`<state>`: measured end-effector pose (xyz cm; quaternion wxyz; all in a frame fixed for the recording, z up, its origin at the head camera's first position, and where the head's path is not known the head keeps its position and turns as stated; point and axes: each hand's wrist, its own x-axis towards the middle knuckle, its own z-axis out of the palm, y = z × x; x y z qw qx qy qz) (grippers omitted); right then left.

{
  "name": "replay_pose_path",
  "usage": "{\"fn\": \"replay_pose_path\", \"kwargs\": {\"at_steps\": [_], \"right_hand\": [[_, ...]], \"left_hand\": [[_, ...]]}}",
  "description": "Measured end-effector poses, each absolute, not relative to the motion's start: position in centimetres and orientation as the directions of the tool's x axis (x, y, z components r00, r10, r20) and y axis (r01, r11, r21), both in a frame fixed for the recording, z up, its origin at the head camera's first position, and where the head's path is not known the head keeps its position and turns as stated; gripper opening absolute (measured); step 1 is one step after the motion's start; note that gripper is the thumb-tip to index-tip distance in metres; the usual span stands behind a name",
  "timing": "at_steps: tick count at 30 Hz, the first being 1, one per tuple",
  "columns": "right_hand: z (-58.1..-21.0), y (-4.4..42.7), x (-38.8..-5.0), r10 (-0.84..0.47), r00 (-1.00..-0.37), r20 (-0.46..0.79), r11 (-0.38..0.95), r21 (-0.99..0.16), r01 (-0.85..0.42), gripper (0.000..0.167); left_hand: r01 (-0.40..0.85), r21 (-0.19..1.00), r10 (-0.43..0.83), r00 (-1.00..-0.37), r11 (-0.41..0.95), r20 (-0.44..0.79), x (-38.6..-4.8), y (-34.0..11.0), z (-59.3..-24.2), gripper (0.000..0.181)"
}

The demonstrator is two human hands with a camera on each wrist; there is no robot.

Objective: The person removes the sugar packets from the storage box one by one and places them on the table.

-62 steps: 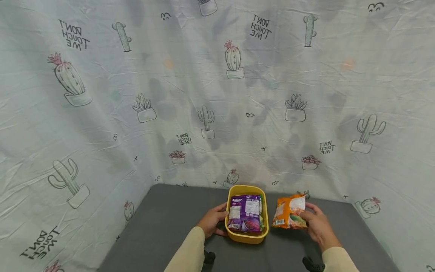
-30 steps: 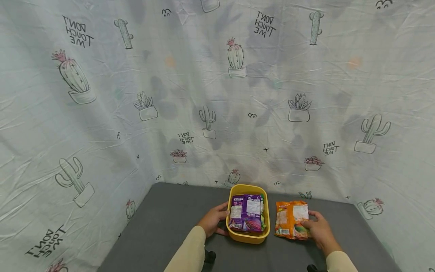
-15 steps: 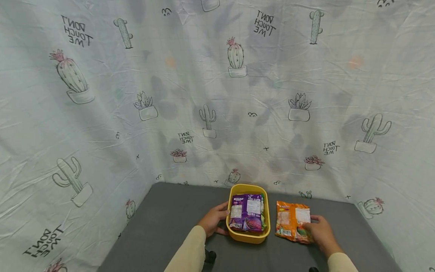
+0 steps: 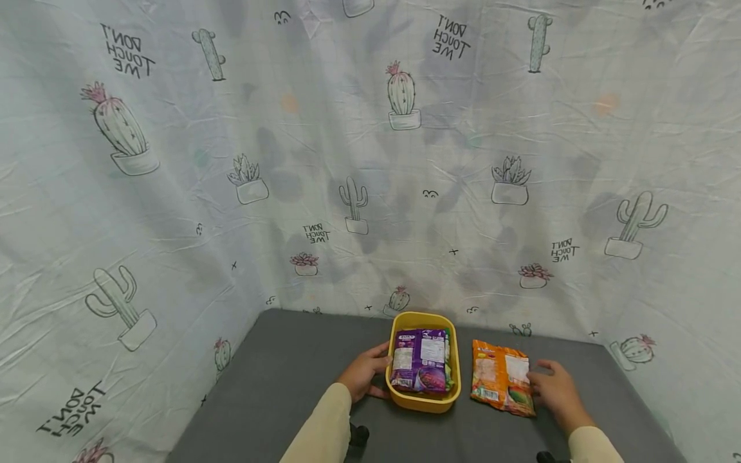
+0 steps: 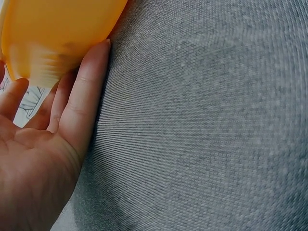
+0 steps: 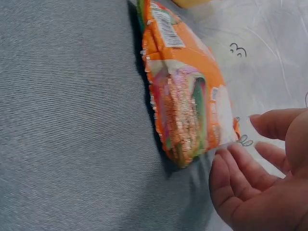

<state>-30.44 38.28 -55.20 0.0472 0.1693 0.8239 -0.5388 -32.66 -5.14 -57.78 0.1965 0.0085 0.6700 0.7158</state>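
A yellow bin (image 4: 425, 404) stands on the grey table, with a purple packet (image 4: 421, 360) lying on top inside it and something green beside that packet. My left hand (image 4: 363, 374) rests against the bin's left side; in the left wrist view the fingers of this hand (image 5: 45, 144) touch the yellow wall (image 5: 62, 29). To the right of the bin an orange packet (image 4: 502, 378) lies flat on the table. Just off its right edge is my right hand (image 4: 557, 390), fingers apart and holding nothing; the right wrist view has this hand (image 6: 264, 178) beside the packet (image 6: 185, 96).
The grey table (image 4: 289, 373) extends to both sides of the bin. Behind it and at the sides hangs a pale cloth (image 4: 370, 161) printed with cacti. A small black object (image 4: 359, 436) shows by the left sleeve.
The orange packet has come down onto the table and turned slightly. My right hand has let go of it and drawn back to the right. My left hand has stayed at the bin.
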Motion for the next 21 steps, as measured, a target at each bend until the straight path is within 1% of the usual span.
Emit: {"fn": "replay_pose_path", "kwargs": {"at_steps": [3,8,14,21], "right_hand": [[-54.7,38.5,-30.7,0.202,-0.943,-0.264,0.341,-0.884,0.32,0.068],[-54.1,38.2,-30.9,0.152,-0.944,-0.292,0.248,-0.913,0.323,0.074],[-53.8,37.7,-31.0,0.113,-0.941,-0.319,0.188,-0.923,0.336,0.073],[-53.3,36.9,-30.9,0.062,-0.949,-0.309,0.147,-0.938,0.315,0.07]], "left_hand": [[-0.265,0.964,0.299,-0.922,-0.031,-0.244,-32.6,-5.2,-57.7,0.062],[-0.263,0.964,0.31,-0.92,-0.037,-0.239,-32.6,-5.2,-57.7,0.061],[-0.27,0.962,0.307,-0.919,-0.033,-0.247,-32.6,-5.1,-57.7,0.062],[-0.271,0.962,0.301,-0.921,-0.036,-0.248,-32.5,-5.2,-57.8,0.062]]}}
